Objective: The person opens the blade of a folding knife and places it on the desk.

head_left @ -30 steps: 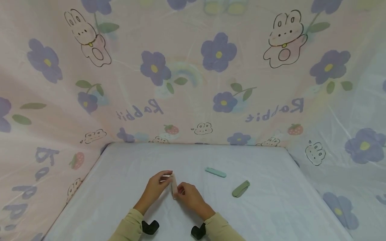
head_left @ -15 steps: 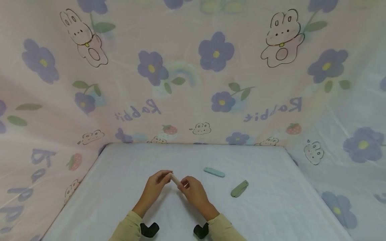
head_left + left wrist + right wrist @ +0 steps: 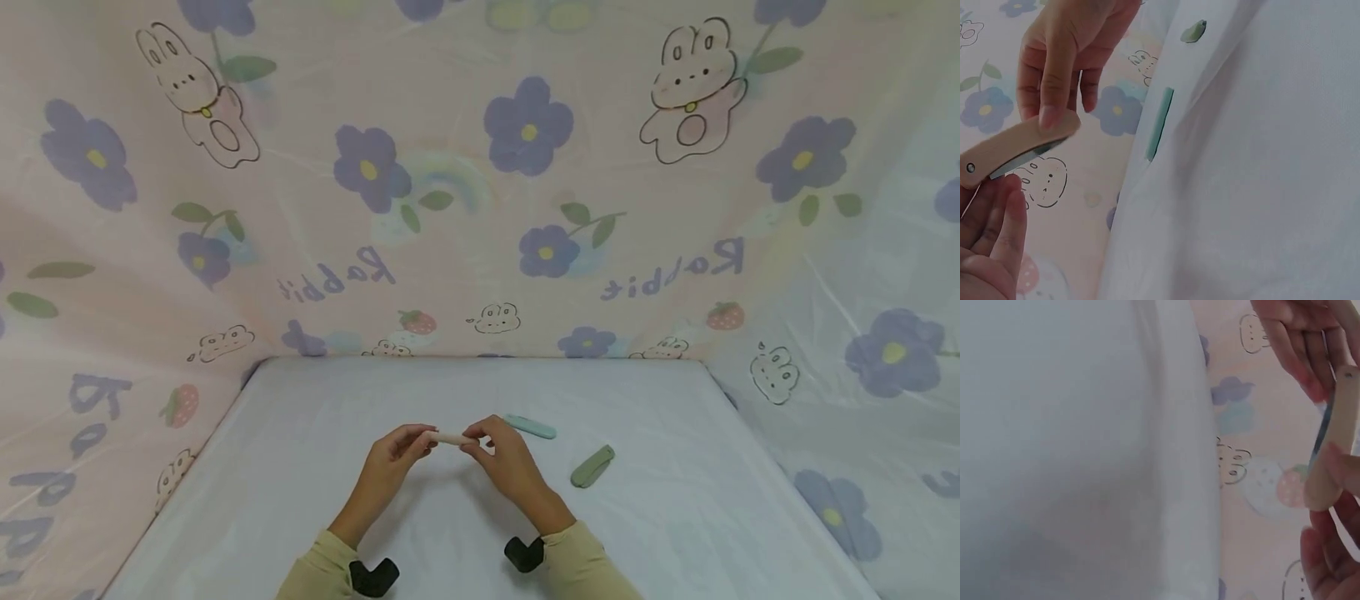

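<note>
A beige folding knife (image 3: 450, 438) is held level above the white table, between both hands. My left hand (image 3: 396, 454) pinches its pivot end; in the left wrist view that hand (image 3: 988, 244) has fingertips by the exposed metal blade (image 3: 1019, 161). The rounded far end of the handle is gripped by thumb and fingers of my right hand (image 3: 510, 467). The blade lies mostly along the handle, a strip of it showing in both wrist views. In the right wrist view the knife (image 3: 1338, 434) is partly cut off by the frame edge.
A mint folding knife (image 3: 532, 427) lies on the table (image 3: 315, 400) just beyond my right hand. Farther right lies a green folding knife (image 3: 592, 467). Patterned cloth walls (image 3: 450, 275) with rabbits and flowers enclose the back and sides.
The beige knife has turned from nearly upright to level between the hands. My right hand has moved up and to the right with its end; the left hand has stayed nearly in place.
</note>
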The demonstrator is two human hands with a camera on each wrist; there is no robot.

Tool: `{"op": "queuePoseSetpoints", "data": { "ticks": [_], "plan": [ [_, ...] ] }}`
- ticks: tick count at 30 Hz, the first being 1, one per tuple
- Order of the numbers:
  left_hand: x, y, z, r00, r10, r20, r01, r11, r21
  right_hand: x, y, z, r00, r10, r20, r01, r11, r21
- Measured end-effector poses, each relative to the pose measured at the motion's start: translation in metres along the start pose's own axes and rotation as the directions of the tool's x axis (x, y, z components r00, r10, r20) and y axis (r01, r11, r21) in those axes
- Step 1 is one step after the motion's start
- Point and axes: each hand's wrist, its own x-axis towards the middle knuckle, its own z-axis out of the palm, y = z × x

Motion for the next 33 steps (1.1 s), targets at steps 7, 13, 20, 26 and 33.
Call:
{"op": "queuePoseSetpoints", "data": {
  "ticks": [7,13,20,26,33],
  "plan": [
    [0.001,-0.019,0.002,0.997,-0.060,0.046,0.062,0.997,-0.052,0.004,-0.002,-0.023,0.997,-0.078,0.023,0.076,0.994,0.083],
    [0.000,-0.028,0.005,0.989,-0.008,0.147,0.015,0.999,-0.050,0.008,-0.005,-0.033,0.999,0.024,0.030,-0.030,0.972,0.231],
    [-0.003,-0.017,0.014,0.984,-0.021,0.177,0.018,1.000,0.018,0.010,-0.020,-0.041,0.993,0.117,0.035,-0.122,0.928,0.353],
    [-0.006,0.005,0.023,0.981,-0.026,0.195,0.016,0.998,0.053,0.012,-0.045,-0.052,0.984,0.172,0.055,-0.178,0.884,0.433],
    [-0.001,-0.007,0.031,0.989,-0.044,0.142,0.032,0.996,0.086,0.013,-0.055,-0.052,0.969,0.225,0.106,-0.248,0.840,0.482]
  ]
}}
